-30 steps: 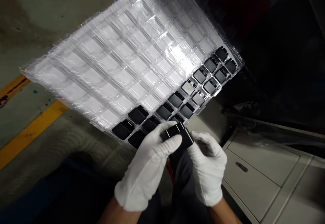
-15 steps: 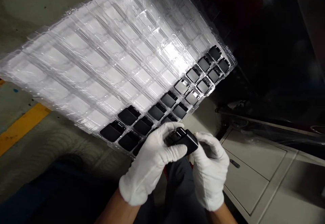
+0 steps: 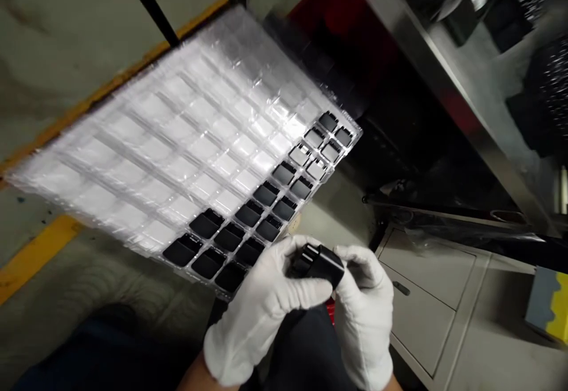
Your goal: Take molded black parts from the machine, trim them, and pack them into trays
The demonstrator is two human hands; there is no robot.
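Clear blister tray (image 3: 146, 142) sits tilted above the floor. Black parts (image 3: 248, 213) fill its two nearest rows. Grey cabinet (image 3: 426, 296) is at right. Gloved left hand (image 3: 261, 314) and right hand (image 3: 364, 308) both have their grip closed on one small black part (image 3: 317, 261), just off the tray's near edge. It's blurry, but it looks like the same type.

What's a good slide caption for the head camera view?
Gloved left hand and right hand hold a black part beside a clear tray partly filled with similar parts.

Gloved in plain white: left hand (image 3: 261, 314) and right hand (image 3: 366, 314), cuffs loose at the wrists; dark navy trousers (image 3: 110, 355).
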